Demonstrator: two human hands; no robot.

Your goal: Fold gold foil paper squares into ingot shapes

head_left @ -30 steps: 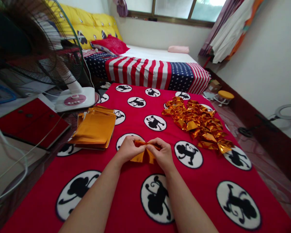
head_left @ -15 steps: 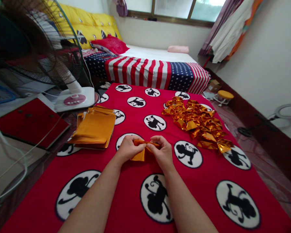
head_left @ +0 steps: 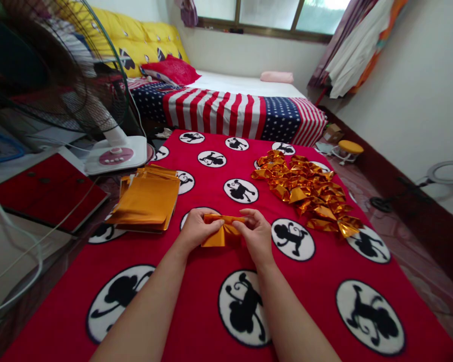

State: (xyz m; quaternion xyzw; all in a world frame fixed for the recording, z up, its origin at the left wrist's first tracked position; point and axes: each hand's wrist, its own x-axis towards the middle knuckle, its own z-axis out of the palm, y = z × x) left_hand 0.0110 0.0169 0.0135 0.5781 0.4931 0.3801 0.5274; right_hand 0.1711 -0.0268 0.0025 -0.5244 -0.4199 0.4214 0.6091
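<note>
A folded gold paper (head_left: 214,238) is pinched between both hands at the middle of the red cloth (head_left: 196,301). My left hand (head_left: 197,230) grips its left part, the thumb on top near the centre. On the right part, my right hand (head_left: 255,235) holds it with thumb and fingers. The paper has gathered creases in its middle, and a flat flap hangs toward me on the left. A stack of flat gold sheets (head_left: 145,198) lies to the left of my hands. Several folded shiny gold pieces (head_left: 305,191) lie in rows at the right.
A fan (head_left: 115,151) stands at the left beside a red panel (head_left: 45,186) with white cables. Beyond the cloth is a bed (head_left: 226,108) with a striped cover. A yellow stool (head_left: 350,147) is at the right.
My thumbs and fingers have shifted slightly apart on the gold paper. More of its top edge and creased middle shows now. The stack and the folded pieces have not moved.
</note>
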